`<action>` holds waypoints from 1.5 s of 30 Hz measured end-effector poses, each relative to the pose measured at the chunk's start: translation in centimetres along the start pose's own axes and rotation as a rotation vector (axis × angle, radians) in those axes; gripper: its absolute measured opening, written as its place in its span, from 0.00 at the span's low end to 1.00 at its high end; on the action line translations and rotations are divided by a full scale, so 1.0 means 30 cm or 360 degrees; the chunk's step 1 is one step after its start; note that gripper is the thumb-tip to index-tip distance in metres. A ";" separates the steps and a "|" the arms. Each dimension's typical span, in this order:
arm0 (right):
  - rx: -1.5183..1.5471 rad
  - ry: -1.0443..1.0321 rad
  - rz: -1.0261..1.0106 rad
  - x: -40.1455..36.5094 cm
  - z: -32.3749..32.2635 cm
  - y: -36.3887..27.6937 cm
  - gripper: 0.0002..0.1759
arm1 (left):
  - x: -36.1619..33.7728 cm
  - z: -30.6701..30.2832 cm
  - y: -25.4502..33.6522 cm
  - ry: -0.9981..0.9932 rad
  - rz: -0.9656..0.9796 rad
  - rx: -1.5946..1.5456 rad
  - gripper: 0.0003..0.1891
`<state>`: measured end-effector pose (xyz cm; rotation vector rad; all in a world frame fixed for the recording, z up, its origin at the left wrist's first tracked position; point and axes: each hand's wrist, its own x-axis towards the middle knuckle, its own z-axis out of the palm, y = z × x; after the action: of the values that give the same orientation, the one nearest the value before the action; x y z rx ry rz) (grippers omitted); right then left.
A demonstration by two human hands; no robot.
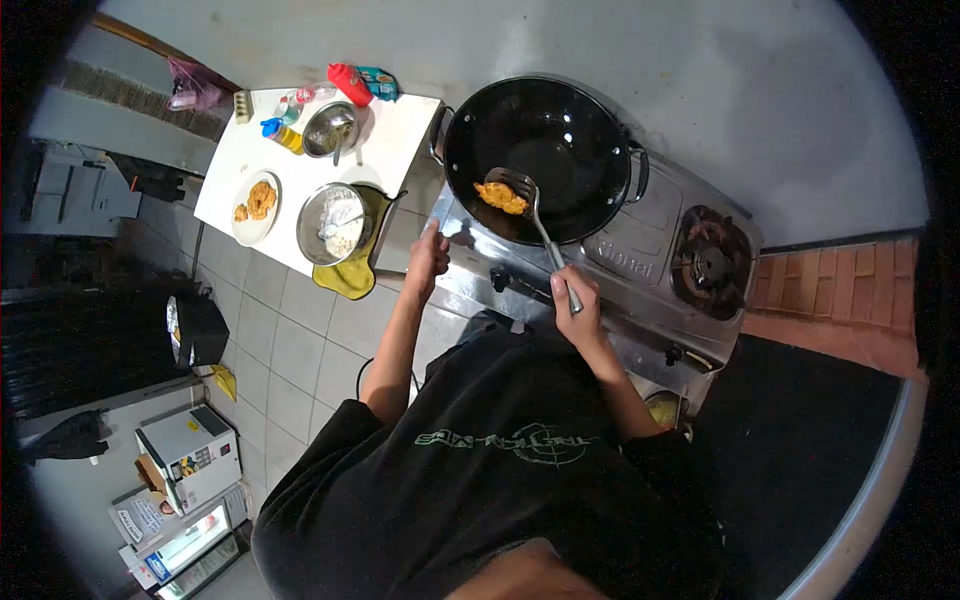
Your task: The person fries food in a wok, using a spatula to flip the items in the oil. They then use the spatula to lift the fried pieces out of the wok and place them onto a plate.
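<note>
My right hand (576,303) is wrapped around the handle of a slotted metal spatula (548,238). The spatula's head carries a golden fried piece of food (501,198) just inside the near-left rim of a black wok (545,135). The wok sits on the left burner of a steel gas stove (640,245), and oil shines in its bottom. Left of the stove's front edge, my left hand (428,262) is curled closed with the thumb up. It appears to hold nothing and hovers apart from the wok.
A white table (215,190) stands left, bearing a plate (258,232) of fried pieces, a steel bowl (303,225) of white flour-like powder, another steel bowl (318,135), bottles and a yellow-green cloth (350,280). The stove's right burner (710,262) is bare. A wall rises behind the wok.
</note>
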<state>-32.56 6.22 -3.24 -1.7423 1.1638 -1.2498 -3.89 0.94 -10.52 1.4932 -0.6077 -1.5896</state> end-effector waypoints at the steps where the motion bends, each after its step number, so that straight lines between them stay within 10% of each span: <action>1: 0.0014 0.0016 -0.0040 0.007 0.006 0.002 0.11 | 0.014 0.004 -0.007 -0.0002 -0.0015 -0.0019 0.29; 14: -0.0116 0.0138 0.0231 -0.025 0.070 -0.123 0.12 | 0.201 -0.021 -0.106 -0.0497 0.0006 -0.0071 0.27; 45: -0.0118 0.0286 0.0447 -0.054 0.192 -0.128 0.17 | 0.200 -0.065 -0.087 -0.0442 0.0244 0.0587 0.36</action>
<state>-26.26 9.29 -2.08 -1.4773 1.5184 -1.2209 -2.22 -2.31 -16.28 1.4504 -1.1986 -1.6375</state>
